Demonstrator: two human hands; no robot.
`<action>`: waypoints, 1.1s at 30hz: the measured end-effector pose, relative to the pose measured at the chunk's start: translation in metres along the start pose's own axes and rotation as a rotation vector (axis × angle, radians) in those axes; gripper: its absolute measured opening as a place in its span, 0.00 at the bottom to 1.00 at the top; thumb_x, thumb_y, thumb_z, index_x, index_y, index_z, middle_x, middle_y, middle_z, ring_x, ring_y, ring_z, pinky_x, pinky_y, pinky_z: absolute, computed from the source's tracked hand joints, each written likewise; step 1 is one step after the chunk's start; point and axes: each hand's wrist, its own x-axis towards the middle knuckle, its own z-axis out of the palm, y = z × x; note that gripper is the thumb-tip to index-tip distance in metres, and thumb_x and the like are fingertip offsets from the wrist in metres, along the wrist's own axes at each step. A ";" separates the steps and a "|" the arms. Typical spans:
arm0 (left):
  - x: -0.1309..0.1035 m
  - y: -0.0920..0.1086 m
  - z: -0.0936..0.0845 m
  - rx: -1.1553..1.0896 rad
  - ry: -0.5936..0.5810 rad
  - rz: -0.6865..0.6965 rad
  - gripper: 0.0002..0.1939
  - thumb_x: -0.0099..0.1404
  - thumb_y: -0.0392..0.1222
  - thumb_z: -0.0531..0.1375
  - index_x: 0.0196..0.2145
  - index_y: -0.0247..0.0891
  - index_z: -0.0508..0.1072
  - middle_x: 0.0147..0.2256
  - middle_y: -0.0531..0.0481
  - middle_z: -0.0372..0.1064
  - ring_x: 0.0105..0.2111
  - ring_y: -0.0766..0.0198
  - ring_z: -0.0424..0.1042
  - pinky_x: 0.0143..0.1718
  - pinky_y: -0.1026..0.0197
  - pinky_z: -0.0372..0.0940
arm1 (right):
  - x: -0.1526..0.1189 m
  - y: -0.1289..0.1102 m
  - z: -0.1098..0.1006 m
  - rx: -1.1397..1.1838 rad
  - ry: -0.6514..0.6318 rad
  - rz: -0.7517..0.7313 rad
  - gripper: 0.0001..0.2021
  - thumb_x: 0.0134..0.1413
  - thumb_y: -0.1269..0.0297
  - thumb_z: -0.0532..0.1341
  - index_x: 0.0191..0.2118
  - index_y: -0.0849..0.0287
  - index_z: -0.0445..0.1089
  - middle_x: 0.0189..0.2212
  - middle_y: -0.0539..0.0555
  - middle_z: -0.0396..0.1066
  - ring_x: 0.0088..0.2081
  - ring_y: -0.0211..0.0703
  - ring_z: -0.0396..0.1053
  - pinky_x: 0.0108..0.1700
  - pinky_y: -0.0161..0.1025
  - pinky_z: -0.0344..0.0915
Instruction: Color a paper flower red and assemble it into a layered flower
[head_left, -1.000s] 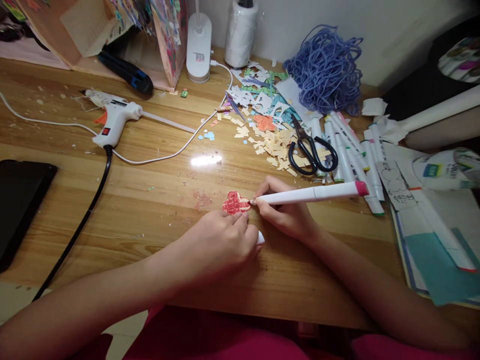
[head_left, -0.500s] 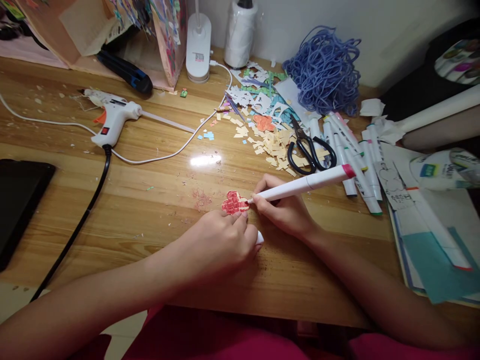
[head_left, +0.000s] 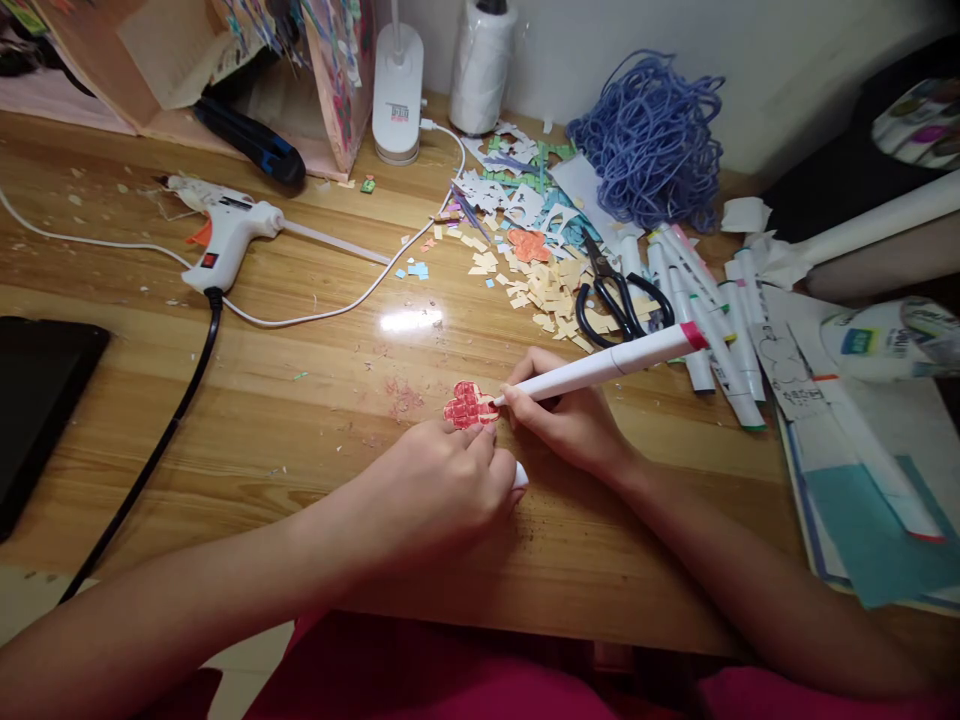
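A: Where is the red flower piece?

B: The flower piece (head_left: 466,403) lies flat on the wooden table (head_left: 337,390), near the middle of the view, in the same place as one second ago. Most of it is red, with some pale strips at its right side.

A: What does the left hand do?

B: The left hand (head_left: 457,475) keeps its fingertips on the lower edge of the flower. It is curled around a white piece (head_left: 520,475), of which only the end is visible. I see no clear change in this hand.

A: And the right hand?

B: The right hand (head_left: 566,415) pinches a white marker (head_left: 600,370) near its tip, and this tip is at the right petal. Here is the main difference: one second ago the marker leans lower to the right, and now its pink end is higher in the view, closer to the scissors (head_left: 604,272). Compared with half a second ago, the change is very slight.

A: What is farther out?

B: Beside the scissors are yellow paper scraps (head_left: 551,290) and other markers (head_left: 735,390). Behind lies the tangled blue cord (head_left: 649,140), and well to the left a glue gun (head_left: 231,240). These rest as before.
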 end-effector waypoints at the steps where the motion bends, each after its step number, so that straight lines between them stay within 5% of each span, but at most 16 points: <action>1: 0.000 0.000 0.000 0.003 0.001 0.000 0.14 0.67 0.37 0.47 0.26 0.35 0.66 0.25 0.46 0.69 0.22 0.60 0.70 0.22 0.60 0.62 | 0.000 0.000 0.000 -0.006 0.004 -0.008 0.08 0.52 0.67 0.58 0.25 0.58 0.59 0.20 0.45 0.57 0.22 0.34 0.55 0.23 0.32 0.51; 33: 0.000 0.000 -0.001 -0.014 -0.023 -0.013 0.15 0.68 0.37 0.46 0.27 0.35 0.67 0.26 0.46 0.70 0.23 0.58 0.71 0.24 0.58 0.65 | -0.001 0.004 -0.004 -0.061 -0.038 -0.143 0.08 0.51 0.70 0.56 0.25 0.57 0.57 0.21 0.46 0.57 0.23 0.36 0.55 0.25 0.34 0.52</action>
